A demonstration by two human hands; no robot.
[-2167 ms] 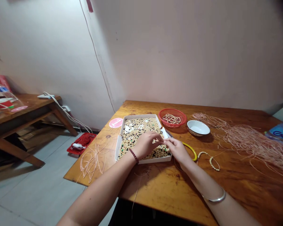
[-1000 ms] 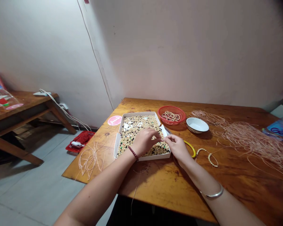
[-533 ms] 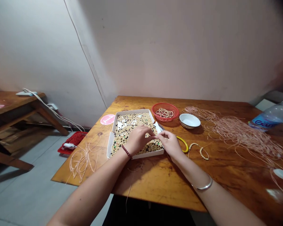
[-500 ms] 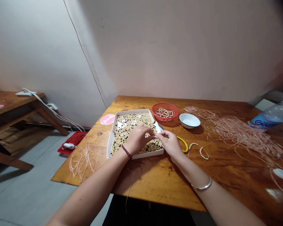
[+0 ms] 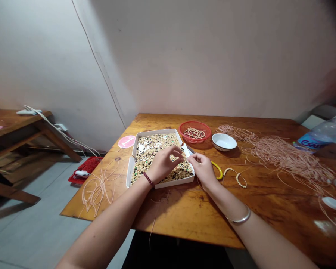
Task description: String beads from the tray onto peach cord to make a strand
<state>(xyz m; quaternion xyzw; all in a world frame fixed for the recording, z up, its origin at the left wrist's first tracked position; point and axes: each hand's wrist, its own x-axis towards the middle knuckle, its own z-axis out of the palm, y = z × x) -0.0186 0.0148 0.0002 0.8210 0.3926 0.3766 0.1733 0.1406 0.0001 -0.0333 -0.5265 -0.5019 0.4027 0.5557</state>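
Note:
My left hand (image 5: 165, 163), with a dark red bead bracelet at its wrist, hovers over a shallow white box (image 5: 160, 185). Its thumb and curled fingers are apart, and no object shows between them. Small beads (image 5: 145, 160), mostly cream with black, white and a few green ones, spread across the box. At the box's right edge, my right hand (image 5: 203, 170) is closed in a pinch. What it pinches is too small to make out. To its right lies a partly beaded cord (image 5: 241, 181), beside a yellow handle (image 5: 218, 171) half hidden by the hand.
A red basket (image 5: 180, 135) of beaded strands and a white bowl (image 5: 224, 140) stand behind the box. Pink cords (image 5: 285, 153) spread at the right near a plastic bottle (image 5: 310, 140). More loose cord (image 5: 96, 192) lies at the left, by a pink number disc (image 5: 126, 141).
My left hand's thumb and fingertips have parted and moved slightly away from my right fingertips. My right hand keeps its pinch in nearly the same place. The view has shifted slightly.

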